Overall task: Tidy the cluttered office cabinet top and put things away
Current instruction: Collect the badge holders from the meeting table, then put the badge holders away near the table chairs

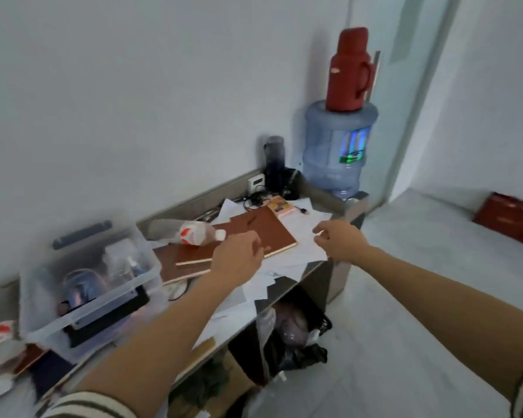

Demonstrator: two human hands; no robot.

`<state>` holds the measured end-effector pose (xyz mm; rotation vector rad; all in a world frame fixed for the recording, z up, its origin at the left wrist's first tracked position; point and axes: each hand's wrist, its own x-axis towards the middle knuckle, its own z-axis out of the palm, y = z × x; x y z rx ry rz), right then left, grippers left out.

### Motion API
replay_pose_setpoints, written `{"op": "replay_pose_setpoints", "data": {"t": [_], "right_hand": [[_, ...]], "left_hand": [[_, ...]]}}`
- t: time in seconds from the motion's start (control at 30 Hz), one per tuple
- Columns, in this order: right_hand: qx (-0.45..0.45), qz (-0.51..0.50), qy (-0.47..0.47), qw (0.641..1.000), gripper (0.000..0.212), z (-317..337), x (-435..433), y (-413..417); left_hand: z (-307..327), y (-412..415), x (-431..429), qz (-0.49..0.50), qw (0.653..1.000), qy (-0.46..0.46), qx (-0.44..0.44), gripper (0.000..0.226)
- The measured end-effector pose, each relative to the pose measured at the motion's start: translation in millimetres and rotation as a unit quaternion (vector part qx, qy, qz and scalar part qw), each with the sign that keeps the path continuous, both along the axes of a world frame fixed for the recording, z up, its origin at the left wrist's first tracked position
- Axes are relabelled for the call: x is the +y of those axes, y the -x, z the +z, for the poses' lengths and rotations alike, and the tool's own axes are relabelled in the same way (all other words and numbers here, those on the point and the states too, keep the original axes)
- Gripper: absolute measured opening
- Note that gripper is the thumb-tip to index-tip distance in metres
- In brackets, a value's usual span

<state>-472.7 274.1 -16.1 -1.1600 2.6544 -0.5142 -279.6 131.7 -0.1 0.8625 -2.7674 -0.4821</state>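
Cabinet top (194,200), cluttered. Landmark is the brown notebook (269,227), lying flat mid-top on loose papers (305,236).
- Left of it: clear bin (88,285).
- On its left end: bottle (198,233) on its side, white cap.
- Left hand (237,256) over its near edge, fingers curled, grip unclear due to blur.
- Right hand (340,239) just right of it above the papers, fingers slack, holding nothing.

2 brn boards (263,229) (178,262), 1 btl (194,233), 1 bin (98,309), 1 thermos (349,70).

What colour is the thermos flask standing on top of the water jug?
The thermos flask is dark red, seen best in the head view.
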Motion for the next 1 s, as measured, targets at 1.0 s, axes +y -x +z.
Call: {"op": "replay_pose_setpoints", "data": {"t": [1.0], "right_hand": [[-0.126, -0.698, -0.010, 0.705, 0.028, -98.6, 797.3, 230.9]], "left_hand": [[-98.3, 605.2, 692.6, -0.653, 0.727, 0.069, -0.204, 0.037]]}}
